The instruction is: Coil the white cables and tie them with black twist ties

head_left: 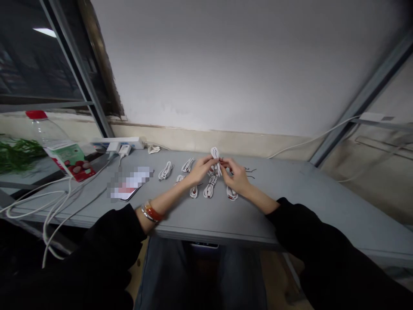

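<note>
My left hand (pixel 200 169) is closed around the middle of a coiled white cable (pixel 214 152), held upright above the grey table. Close against it on the right, my right hand (pixel 237 175) is closed, its fingertips pinching a thin black twist tie (pixel 221 159) at the coil. Below the hands lie a white cable bundle (pixel 210 187) with a black tie around it and another bundle (pixel 232 193), partly covered by my right hand. Several more coils, such as one white cable coil (pixel 165 171), rest to the left. Loose black twist ties (pixel 251 171) lie just beyond my right hand.
On the left are a phone (pixel 130 189), a power strip (pixel 132 141) with chargers plugged in, a red-and-green carton (pixel 75 161) and a red-capped bottle (pixel 48 129). Long white cords (pixel 48 206) hang over the table's left front edge. A wall (pixel 238 73) rises behind.
</note>
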Tool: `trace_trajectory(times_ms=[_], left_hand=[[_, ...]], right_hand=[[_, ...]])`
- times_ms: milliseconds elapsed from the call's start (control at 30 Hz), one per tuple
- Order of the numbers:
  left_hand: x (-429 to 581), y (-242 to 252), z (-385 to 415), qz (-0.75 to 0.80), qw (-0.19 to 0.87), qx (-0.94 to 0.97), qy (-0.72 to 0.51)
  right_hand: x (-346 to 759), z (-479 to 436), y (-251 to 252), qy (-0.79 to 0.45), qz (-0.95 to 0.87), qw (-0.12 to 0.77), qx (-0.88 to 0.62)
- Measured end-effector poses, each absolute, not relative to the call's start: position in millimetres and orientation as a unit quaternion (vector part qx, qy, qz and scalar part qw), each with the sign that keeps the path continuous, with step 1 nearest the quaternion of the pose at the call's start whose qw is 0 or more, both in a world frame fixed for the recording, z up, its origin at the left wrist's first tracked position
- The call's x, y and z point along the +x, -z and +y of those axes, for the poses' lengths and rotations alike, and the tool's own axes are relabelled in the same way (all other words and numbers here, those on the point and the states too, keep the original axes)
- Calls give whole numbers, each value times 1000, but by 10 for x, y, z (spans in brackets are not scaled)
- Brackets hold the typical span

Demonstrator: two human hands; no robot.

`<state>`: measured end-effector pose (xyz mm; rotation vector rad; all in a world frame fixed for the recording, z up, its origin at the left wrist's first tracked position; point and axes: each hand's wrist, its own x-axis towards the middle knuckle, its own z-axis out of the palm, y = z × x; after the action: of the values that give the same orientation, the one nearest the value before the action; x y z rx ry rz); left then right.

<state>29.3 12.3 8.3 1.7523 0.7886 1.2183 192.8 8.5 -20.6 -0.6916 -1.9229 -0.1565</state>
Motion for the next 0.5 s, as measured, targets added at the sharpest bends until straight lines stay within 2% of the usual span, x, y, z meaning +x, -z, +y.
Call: trace_trajectory(times_ms=[333, 500], left_hand=[[324, 14, 117, 340, 407, 687, -497], [323, -12, 64, 337, 403, 709, -470]], right_hand=[[1926, 6, 161, -12, -803, 468, -368], [1937, 23, 171, -49, -778, 491, -389]])
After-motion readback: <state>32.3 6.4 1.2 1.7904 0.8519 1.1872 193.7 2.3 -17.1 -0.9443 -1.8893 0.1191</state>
